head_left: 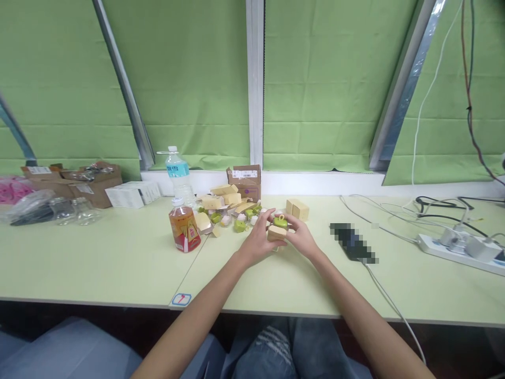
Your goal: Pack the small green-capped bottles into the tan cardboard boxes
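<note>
Over the table, my left hand [257, 238] is closed around the left side of a small tan cardboard box [276, 233]. My right hand [302, 238] grips the box from the right. A green piece with a yellow ring on top [280, 222] shows between my fingers at the box's upper side; whether it sits inside or on the box I cannot tell. To the left lies a heap of similar tan boxes [232, 198] and small green pieces [239, 226], some mixed with white ones. Two tan boxes [297, 209] stand together just behind my right hand.
A red-labelled drink bottle [184, 227] and a large water bottle [179, 176] stand left of the heap. A brown carton [244, 182] is behind it. On the right lie a phone [353, 243] with a cable and a power strip [461, 250]. Glass jars [84, 211] are far left.
</note>
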The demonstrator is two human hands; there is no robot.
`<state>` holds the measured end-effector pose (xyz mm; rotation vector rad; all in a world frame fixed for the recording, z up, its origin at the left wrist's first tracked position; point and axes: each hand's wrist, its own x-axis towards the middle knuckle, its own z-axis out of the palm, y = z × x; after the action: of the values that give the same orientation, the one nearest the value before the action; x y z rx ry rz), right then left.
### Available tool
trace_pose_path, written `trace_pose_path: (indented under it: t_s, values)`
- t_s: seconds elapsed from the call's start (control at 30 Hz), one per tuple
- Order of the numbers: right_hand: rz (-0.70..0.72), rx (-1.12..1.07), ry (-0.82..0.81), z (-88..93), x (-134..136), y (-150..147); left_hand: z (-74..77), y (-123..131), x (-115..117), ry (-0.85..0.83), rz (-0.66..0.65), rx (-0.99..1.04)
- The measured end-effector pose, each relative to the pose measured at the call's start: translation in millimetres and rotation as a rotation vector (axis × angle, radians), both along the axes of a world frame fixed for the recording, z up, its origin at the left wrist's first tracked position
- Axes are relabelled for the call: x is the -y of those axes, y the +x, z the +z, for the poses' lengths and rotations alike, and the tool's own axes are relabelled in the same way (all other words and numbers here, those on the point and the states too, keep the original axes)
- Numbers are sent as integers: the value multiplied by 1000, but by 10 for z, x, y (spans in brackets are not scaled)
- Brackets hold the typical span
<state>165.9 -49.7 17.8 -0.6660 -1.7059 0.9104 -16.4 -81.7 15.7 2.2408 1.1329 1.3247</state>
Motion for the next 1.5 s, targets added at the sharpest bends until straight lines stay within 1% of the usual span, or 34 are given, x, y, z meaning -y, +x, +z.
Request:
trace_pose_path:
  t_s: [0.1,0.2,0.27,0.33,0.4,0.47,0.53,0.6,0.7,0.83,1.0,1.07,1.2,1.37,1.5]
  values:
    - [35,-24,-21,-19,12,-44,11,0,8,-7,25,-9]
    - [44,-52,-53,-18,15,-62,18,12,13,-38,7,18]
    - [-10,-68,-68,-2,22,-57,10,23,5,-81,-22,71]
    - [-110,-100,-67,19,34,-37,-3,31,-11,-123,-44,131]
    - [-212,-108,-12,36,50,-9,-14,32,-31,-147,-35,175]
    - [-248,-61,82,43,65,16,-16,26,-47,-158,-10,192]
    - [-213,1,158,39,75,25,-10,20,-53,-159,5,181]
    - [-171,25,172,30,78,15,-1,19,-50,-146,21,164]
    - [-172,-6,113,21,73,-14,11,31,-30,-119,32,163]
    - [-209,-19,14,1,62,-53,22,45,-14,-119,-7,148]
    - [-278,-88,-104,-54,30,-86,7,27,-43,-126,28,119]
    - [-252,-83,-108,-61,23,-86,-3,20,-56,-112,13,122]
    - [-157,6,-92,-50,34,-84,-15,20,-73,-112,-14,126]
    - [-182,6,-77,-61,50,-104,-11,29,-75,-199,-57,161]
    - [-214,-17,-107,-98,25,-111,-12,27,-77,-217,-57,163]
